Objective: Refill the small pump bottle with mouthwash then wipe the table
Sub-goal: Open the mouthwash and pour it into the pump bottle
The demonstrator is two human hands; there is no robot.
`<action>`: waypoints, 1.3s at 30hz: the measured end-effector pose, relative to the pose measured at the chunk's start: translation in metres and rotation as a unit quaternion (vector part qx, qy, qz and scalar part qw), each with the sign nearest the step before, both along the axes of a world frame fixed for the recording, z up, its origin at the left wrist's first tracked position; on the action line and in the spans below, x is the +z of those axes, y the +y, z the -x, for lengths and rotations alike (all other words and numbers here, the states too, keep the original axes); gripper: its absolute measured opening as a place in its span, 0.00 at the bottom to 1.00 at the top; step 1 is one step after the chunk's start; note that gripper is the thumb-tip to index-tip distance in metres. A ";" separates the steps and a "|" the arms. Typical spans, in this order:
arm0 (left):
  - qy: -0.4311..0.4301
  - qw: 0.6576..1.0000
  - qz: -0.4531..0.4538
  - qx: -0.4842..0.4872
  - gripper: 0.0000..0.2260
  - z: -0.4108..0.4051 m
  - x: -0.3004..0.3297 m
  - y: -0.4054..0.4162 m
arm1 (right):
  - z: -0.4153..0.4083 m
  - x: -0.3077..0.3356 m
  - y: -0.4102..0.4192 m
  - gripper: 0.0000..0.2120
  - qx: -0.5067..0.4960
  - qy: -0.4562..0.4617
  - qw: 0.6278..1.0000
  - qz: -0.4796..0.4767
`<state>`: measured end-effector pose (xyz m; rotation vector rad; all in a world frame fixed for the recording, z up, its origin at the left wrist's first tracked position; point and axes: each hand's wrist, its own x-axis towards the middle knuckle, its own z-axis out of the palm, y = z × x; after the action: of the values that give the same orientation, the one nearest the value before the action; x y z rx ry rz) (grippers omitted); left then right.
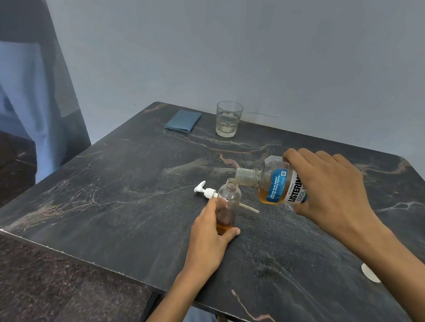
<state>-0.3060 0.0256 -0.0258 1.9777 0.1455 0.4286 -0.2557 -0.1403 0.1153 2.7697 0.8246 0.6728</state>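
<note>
Right hand [333, 190] wrapped around the mouthwash bottle [276, 184], tipped nearly on its side, open neck pointing toward the left hand and hanging just above the mouth of the small pump bottle [228, 201]. Amber liquid pooled along the lower side of the tipped bottle. Left hand [212, 236] curled around the lower part of the small pump bottle, thumb at its base, holding it upright on the table [124, 204]. A little amber liquid at the bottom of that bottle, neck uncapped.

Beneath both hands, dark marbled table with pale veins and a chipped near edge. Well beyond the hands, toward the wall: folded blue cloth [183, 121], and just beside it, on the right-hand side, clear drinking glass [228, 118], upright. Just behind the left hand, lying flat on the table: white pump head [204, 190], its dip tube running behind the small bottle and out toward the right hand. Near the right forearm, close to the table's near edge, small white round disc [370, 272], partly hidden by the arm.
</note>
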 end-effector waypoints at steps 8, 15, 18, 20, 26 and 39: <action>0.001 1.000 -0.002 0.001 0.21 0.000 0.000 0.000 | -0.001 0.000 -0.001 0.37 0.003 -0.008 1.000 -0.012; 0.000 1.000 0.000 0.000 0.21 0.000 0.000 0.000 | -0.002 -0.001 0.000 0.38 0.003 -0.008 1.000 -0.006; -0.001 1.000 -0.001 0.001 0.21 0.000 0.000 0.000 | -0.001 0.000 -0.001 0.37 0.004 -0.011 1.000 -0.010; 0.002 1.000 -0.002 0.002 0.21 0.000 0.000 0.000 | -0.001 0.000 -0.001 0.37 0.004 -0.011 1.000 -0.008; 0.002 1.000 -0.002 0.000 0.21 0.000 0.000 0.000 | -0.002 -0.001 -0.001 0.37 0.006 -0.011 1.000 -0.008; 0.002 1.000 -0.004 0.001 0.21 -0.001 0.001 0.000 | -0.004 -0.001 -0.002 0.36 0.018 -0.019 0.999 -0.021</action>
<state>-0.3051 0.0258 -0.0253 1.9866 0.1479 0.4277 -0.2522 -0.1424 0.1142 2.7761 0.8633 0.7564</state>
